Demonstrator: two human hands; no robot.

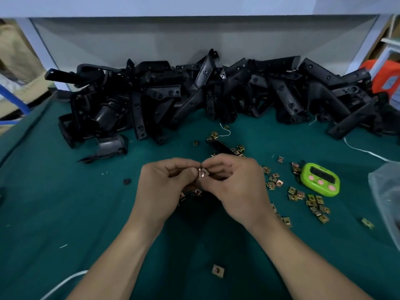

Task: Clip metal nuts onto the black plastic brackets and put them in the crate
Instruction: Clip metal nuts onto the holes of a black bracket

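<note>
Head view. The left hand and right hand meet over the middle of the counter, knuckles up. Both are clenched in a pinch on one metal nut. The fingers and thumb of the left hand close on it from the left, those of the right from the right. The nut therefore sits exactly between the two sets of fingertips, raised off the counter.

Judgement: the two-handed pinch serves to turn the nut so that its open side faces a bracket edge before it is pushed on.

A black bracket runs under the hands, and its far end shows beyond the right knuckles. Whether either hand also steadies it cannot be told. Two nuts show just below the left thumb against a dark shape. They are possibly already clipped, but this is unconfirmed.

The pile of black plastic brackets lies along the far edge of the counter, within forward reach. Loose nuts are scattered toward the right edge beside a green timer, which keeps stock near the right hand. One stray nut lies near the near edge.

No crate can be identified in view.
</note>
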